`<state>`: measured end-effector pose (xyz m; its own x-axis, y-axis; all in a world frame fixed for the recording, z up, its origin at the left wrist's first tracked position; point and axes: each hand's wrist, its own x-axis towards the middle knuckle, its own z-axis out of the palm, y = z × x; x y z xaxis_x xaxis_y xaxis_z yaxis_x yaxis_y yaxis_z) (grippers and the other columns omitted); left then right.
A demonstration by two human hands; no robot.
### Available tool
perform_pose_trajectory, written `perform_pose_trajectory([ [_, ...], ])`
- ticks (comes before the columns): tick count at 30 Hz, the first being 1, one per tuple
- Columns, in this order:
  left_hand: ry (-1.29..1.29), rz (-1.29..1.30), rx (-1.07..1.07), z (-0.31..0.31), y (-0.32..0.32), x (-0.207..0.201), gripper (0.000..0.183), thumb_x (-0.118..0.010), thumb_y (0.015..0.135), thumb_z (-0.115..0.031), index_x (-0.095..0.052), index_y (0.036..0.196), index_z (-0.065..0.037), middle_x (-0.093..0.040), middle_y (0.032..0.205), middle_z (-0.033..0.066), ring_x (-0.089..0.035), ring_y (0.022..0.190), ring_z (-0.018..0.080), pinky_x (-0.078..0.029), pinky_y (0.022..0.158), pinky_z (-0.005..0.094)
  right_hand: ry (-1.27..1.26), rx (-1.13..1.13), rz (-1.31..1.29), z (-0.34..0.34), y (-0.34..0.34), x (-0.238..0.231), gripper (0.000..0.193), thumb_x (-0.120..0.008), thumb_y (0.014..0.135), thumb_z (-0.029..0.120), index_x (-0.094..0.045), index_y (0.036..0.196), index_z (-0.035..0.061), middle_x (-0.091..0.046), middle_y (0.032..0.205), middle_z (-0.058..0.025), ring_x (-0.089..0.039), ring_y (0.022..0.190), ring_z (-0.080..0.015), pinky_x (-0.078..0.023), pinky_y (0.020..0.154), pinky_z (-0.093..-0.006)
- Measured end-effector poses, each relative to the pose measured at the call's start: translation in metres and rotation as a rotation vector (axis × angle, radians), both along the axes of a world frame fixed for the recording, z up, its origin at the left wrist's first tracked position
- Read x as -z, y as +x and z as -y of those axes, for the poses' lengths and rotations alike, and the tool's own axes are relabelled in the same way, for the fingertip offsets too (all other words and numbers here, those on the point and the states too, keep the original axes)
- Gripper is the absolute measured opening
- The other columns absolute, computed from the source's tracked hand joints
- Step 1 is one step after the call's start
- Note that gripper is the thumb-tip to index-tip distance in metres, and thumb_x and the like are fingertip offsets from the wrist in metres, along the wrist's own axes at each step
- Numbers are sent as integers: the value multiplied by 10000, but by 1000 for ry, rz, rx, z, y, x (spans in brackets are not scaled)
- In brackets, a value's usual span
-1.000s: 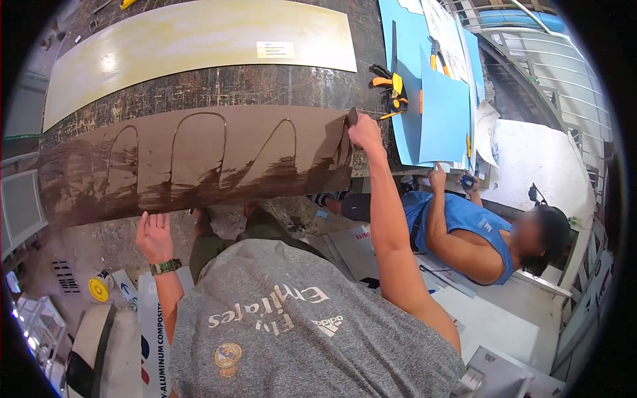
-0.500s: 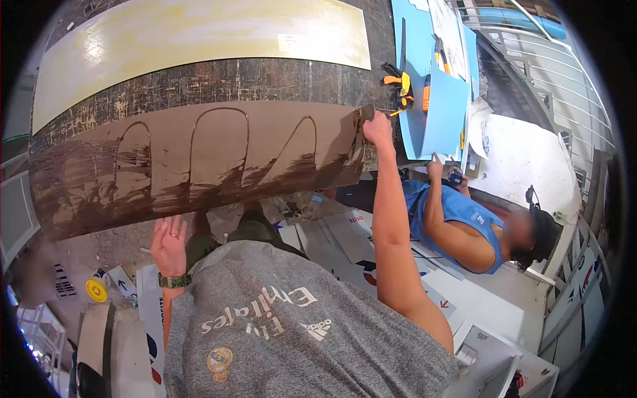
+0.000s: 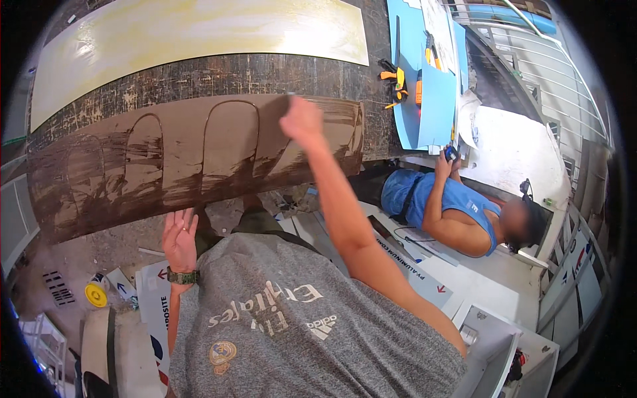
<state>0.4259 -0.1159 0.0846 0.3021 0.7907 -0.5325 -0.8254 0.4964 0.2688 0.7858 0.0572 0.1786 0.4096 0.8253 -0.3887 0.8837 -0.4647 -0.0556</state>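
Observation:
A long brown sheet (image 3: 182,176) lies along the near side of the dark worktable. Wet, shiny loops of glue (image 3: 232,103) run over it, smeared into streaks at both ends and along the near edge. My right hand (image 3: 304,123) is closed over the far edge of the sheet, right of the middle. A small flat spreader seems to be in its grip, mostly hidden by the fingers. My left hand (image 3: 179,242) is held upright just at the sheet's near edge, fingers apart and holding nothing; whether its fingertips touch the edge I cannot tell.
Beyond the sheet lies a long glossy cream-yellow panel (image 3: 199,33) on the scarred worktable (image 3: 265,69). Light blue sheets (image 3: 438,109), an orange-and-black clamp (image 3: 398,83) and an orange-handled cutter (image 3: 419,89) are at the right. A co-worker in a blue top (image 3: 431,199) is beyond my right arm.
My right hand has swept left along the sheet from its right end, smearing glue there. My left hand stays by the near edge. The co-worker has shifted slightly, hands drawn together.

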Motion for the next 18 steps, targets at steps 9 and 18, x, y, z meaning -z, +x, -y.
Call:
perform_pose_trajectory([
  [9, 161, 155, 53, -2, 9, 8, 528, -519, 938, -44, -452, 1461, -13, -495, 1497, 151, -470, 1376, 280, -342, 1142, 386, 348, -512, -249, -43, -286, 56, 156, -615, 774, 90, -662, 865, -28, -689, 792, -220, -671, 582, -338, -550, 524, -430],
  [18, -7, -7, -40, 3, 0, -4, 589, -521, 932, -37, -413, 1510, -49, -457, 1536, 134, -407, 1440, 283, -332, 1166, 406, 374, -38, -219, 8, -38, -24, 615, -541, 757, 24, -608, 1369, -1, -704, 1141, -226, -699, 889, -351, -596, 839, -427],
])
